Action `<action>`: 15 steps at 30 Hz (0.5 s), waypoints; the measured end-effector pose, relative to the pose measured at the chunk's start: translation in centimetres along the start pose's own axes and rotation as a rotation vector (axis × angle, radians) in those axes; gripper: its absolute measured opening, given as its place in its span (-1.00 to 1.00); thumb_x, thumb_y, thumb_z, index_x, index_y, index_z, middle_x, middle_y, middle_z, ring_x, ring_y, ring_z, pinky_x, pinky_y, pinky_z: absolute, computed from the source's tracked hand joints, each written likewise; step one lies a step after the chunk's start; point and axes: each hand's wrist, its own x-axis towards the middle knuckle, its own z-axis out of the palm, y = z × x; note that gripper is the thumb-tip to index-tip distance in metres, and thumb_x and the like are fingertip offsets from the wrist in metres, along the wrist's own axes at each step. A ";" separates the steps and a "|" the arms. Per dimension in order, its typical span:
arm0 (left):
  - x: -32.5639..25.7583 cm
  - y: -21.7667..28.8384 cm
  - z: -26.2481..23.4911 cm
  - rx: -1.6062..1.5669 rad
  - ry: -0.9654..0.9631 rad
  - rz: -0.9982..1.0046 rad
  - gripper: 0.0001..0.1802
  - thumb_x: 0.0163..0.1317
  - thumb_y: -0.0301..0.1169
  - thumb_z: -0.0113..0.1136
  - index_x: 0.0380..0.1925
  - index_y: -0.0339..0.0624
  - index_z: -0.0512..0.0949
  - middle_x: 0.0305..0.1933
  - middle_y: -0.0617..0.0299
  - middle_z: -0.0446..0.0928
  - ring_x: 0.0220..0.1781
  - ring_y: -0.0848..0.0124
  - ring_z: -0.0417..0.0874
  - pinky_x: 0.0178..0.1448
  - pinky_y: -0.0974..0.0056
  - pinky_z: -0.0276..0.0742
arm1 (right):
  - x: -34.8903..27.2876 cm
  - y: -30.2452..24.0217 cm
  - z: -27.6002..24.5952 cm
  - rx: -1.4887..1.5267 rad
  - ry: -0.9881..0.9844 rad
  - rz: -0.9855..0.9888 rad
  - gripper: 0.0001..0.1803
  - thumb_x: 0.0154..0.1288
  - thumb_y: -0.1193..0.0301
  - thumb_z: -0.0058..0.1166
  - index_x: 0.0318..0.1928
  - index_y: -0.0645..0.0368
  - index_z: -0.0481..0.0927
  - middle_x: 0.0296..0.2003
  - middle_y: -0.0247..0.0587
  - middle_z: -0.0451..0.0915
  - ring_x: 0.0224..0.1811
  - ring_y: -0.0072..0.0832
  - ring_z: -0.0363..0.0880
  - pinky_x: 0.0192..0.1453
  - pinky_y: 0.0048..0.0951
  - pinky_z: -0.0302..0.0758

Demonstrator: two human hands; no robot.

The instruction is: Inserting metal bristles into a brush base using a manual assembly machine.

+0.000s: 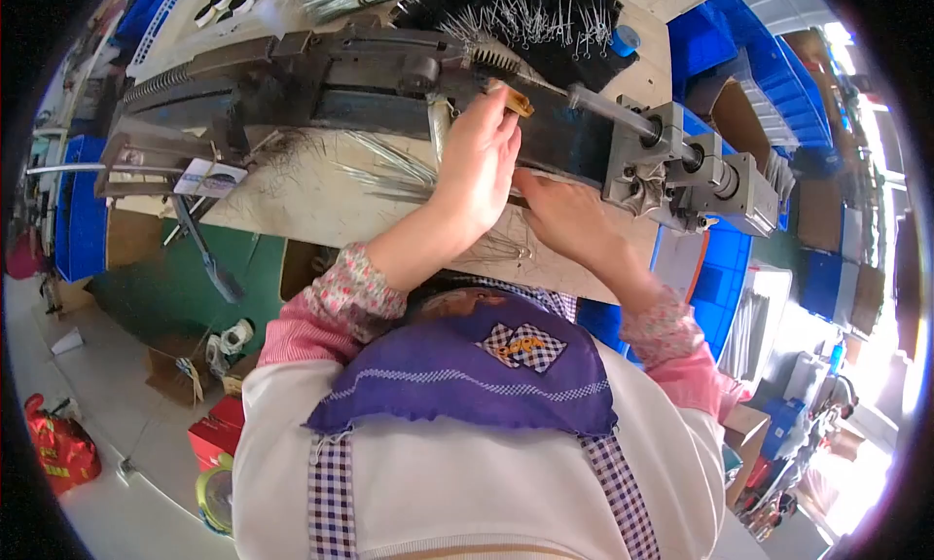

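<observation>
A workshop counter (292, 205) carries a dark machine (341, 78). The left hand (477, 156) pinches a small brass piece (519, 101) against it; beside it, the right hand (559, 210) lies flat, steadying thin wires (389, 176).

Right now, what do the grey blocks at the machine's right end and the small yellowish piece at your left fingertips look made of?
Grey square blocks: probably bare metal, judging by the matte silvery faces with bored holes. Small yellowish piece at the left hand: brass-like, golden sheen, though too small to be sure.
</observation>
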 end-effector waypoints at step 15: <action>-18.8 20.9 -19.3 2.613 1.451 0.526 -0.13 0.14 -0.18 0.17 0.41 -0.10 0.02 0.42 -0.20 0.08 0.34 -0.02 0.32 0.25 -0.28 0.26 | 1.2 0.8 1.3 0.023 0.069 -0.048 -0.72 0.23 0.29 0.11 -0.14 0.15 0.42 -0.24 -0.04 0.61 -0.21 -0.03 0.59 -0.20 -0.11 0.52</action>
